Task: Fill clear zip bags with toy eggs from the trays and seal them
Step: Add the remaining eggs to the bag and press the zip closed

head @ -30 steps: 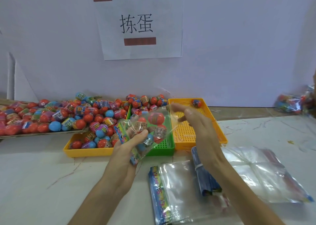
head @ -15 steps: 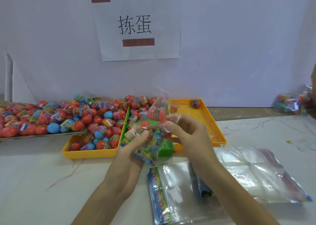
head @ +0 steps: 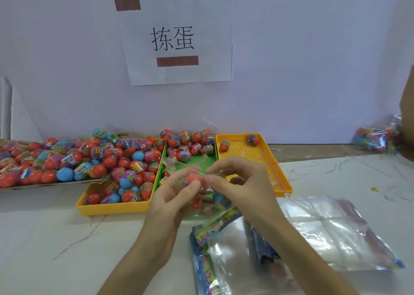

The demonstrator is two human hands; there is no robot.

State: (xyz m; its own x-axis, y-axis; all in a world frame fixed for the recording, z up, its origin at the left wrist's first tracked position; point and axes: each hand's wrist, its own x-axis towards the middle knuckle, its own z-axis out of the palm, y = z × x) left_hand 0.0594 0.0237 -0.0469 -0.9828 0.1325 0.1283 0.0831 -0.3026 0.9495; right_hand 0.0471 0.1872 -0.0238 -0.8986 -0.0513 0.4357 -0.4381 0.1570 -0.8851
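Observation:
A clear zip bag point(head: 205, 201) holding several red and blue toy eggs hangs between my hands, in front of the green tray point(head: 197, 160). My left hand point(head: 172, 196) pinches its top edge from the left. My right hand point(head: 242, 184) pinches the same edge from the right, thumb and fingers close to the left thumb. A yellow tray point(head: 112, 207) on the left is heaped with eggs. The green tray carries eggs at its far end. Another yellow tray point(head: 277, 173) on the right holds two eggs.
A flat board point(head: 44, 182) piled with more eggs lies at far left. Stacks of empty zip bags point(head: 324, 234) lie on the white table under my right forearm. Filled bags point(head: 376, 137) sit at the far right by the wall. A paper sign hangs on the wall.
Both hands have lowered the bag and come together at its top edge. The right hand moved from the open mouth to pinching beside the left thumb.

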